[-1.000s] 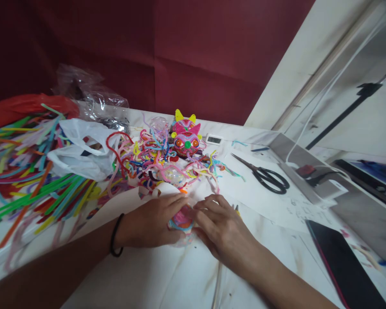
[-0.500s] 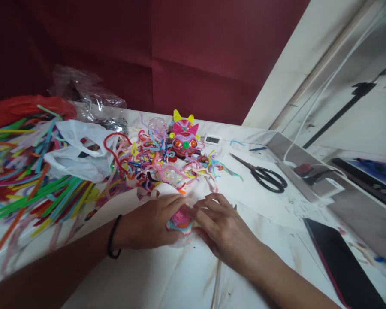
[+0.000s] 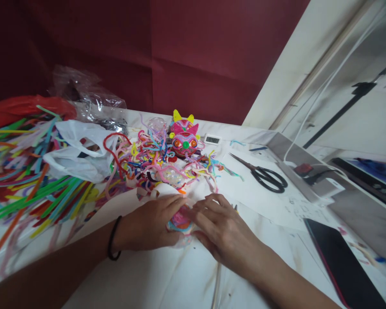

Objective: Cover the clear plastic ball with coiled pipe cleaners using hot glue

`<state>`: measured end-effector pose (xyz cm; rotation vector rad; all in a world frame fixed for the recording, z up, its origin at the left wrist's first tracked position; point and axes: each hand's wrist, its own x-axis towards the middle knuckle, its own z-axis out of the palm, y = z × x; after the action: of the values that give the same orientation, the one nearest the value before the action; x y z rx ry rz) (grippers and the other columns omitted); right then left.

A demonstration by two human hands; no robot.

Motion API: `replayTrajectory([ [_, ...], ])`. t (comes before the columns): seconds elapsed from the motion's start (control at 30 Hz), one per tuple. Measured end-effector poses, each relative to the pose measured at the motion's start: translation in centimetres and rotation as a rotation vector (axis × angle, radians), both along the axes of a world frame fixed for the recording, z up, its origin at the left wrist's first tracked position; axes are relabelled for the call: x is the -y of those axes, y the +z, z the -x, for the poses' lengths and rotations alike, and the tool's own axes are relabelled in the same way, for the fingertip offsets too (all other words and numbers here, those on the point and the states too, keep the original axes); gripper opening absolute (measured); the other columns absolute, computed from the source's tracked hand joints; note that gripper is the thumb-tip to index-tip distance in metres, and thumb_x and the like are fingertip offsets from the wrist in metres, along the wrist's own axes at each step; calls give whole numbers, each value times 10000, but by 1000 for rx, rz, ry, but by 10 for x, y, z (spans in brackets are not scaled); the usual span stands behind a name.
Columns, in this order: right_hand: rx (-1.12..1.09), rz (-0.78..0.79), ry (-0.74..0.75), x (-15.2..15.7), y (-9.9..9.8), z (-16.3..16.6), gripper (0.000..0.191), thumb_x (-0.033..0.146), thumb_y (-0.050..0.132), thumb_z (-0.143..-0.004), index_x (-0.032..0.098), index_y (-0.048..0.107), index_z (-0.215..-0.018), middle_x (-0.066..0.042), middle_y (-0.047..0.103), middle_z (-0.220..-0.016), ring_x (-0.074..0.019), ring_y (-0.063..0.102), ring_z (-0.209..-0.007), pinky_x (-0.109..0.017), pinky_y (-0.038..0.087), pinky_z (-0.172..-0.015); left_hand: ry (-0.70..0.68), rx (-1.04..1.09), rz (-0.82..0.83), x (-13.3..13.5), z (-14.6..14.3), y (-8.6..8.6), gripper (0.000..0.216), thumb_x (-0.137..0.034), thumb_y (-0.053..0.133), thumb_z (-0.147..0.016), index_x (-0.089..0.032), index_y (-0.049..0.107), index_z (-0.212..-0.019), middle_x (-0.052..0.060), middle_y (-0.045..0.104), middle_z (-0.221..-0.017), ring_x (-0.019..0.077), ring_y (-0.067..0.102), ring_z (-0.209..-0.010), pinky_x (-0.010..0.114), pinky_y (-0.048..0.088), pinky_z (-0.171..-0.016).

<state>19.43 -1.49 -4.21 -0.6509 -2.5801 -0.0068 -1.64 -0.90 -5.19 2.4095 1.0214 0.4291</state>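
Note:
My left hand (image 3: 148,223) and my right hand (image 3: 220,227) meet at the middle of the white table (image 3: 167,279). Between them they press a small pink, orange and blue pipe-cleaner piece (image 3: 180,219), mostly hidden by the fingers. A black band circles my left wrist. Just beyond the hands lies a tangle of short coloured pipe-cleaner pieces (image 3: 161,161). Behind it stands a finished pink pipe-cleaner head with yellow ears (image 3: 184,136).
Long coloured pipe cleaners (image 3: 25,176) are heaped at the left by a white plastic bag (image 3: 79,154) and a clear bag (image 3: 90,101). Black scissors (image 3: 265,175) lie to the right, a small digital display (image 3: 212,139) behind. A dark tablet (image 3: 341,262) sits at the lower right.
The view has shifted slightly. Both hands stay together on the small piece, with only small finger movements.

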Motion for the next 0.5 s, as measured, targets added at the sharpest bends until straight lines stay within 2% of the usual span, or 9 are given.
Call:
replayTrajectory([
  [0.17,-3,-71,-12,0,-3,1,119,79,490,-934,154,578,-961,-81,711,-887,-216,616,-890,-404,413,-869,-2,-30,-7,-1,1,-3,433,-187,598,-789,-183,480,-1206,116,578,-1237,294,528,-1178,449,418,-1032],
  [0.5,-20,-112,-18,-1,-8,2,97,105,504,-954,153,586,-931,-72,723,-884,-211,627,-917,-394,395,-905,16,-47,-45,1,3,-8,470,-198,596,-778,-183,466,-1230,107,587,-1250,290,549,-1185,439,437,-1034],
])
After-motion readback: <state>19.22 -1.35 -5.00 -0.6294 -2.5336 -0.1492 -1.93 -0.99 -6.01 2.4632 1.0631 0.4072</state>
